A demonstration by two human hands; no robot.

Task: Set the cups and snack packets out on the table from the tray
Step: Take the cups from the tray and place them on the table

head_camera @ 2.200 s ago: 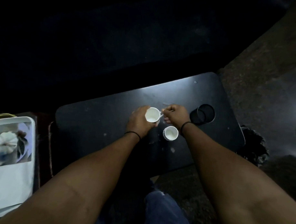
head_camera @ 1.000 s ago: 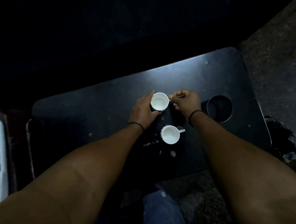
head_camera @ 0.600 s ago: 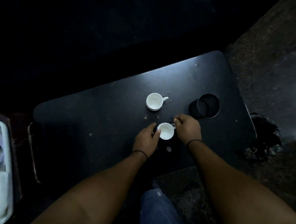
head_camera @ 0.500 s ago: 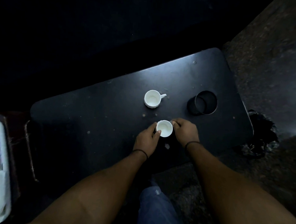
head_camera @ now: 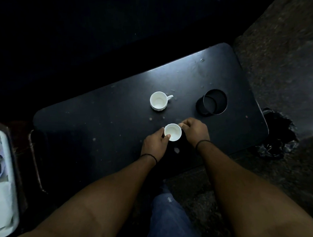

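On the dark table (head_camera: 116,117), your left hand (head_camera: 155,145) and right hand (head_camera: 194,131) clasp the near cup (head_camera: 172,132) from both sides; the far cup (head_camera: 159,101) stands apart. Release unevenly in this dim light and it may tip.

Two small white cups stand upright and empty on the dark table (head_camera: 98,127). The far cup (head_camera: 158,101) sits alone near the middle, its handle pointing right. The near cup (head_camera: 173,132) is closer to the front edge, held from both sides. The white tray (head_camera: 11,198) lies off the table's left end, at the frame's edge
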